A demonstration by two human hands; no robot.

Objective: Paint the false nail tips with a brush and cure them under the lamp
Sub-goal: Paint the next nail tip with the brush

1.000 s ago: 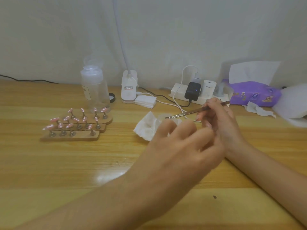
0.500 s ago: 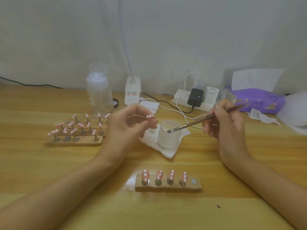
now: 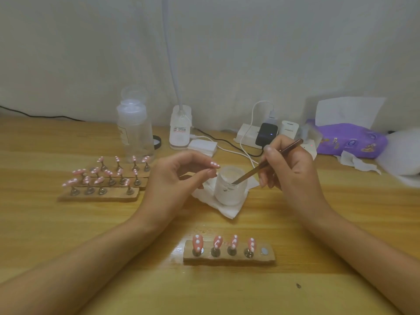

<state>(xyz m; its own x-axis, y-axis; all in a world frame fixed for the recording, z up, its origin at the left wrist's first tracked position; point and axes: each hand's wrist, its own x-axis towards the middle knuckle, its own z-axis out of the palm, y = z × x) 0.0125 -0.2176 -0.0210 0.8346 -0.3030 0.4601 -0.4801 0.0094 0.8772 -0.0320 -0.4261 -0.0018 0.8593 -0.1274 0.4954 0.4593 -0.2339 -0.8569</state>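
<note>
Behind the jar (image 3: pixel 229 189), bottle (image 3: pixel 135 130) and charger (image 3: pixel 266 134).

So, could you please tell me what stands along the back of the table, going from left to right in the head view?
Clear bottle → white lamp base → small white box → white power strip with black charger → purple tissue pack.

One cam only, head-worn, wide-angle. Faces forward and down over the bench (image 3: pixel 68 246) toward the back wall (image 3: pixel 250 53). Close range: forearms run up from both bottom corners, left hand (image 3: pixel 172 178) and right hand (image 3: pixel 293 169) sit mid-frame. Wall fills the top third; bench runs the full frame width below it.
</note>
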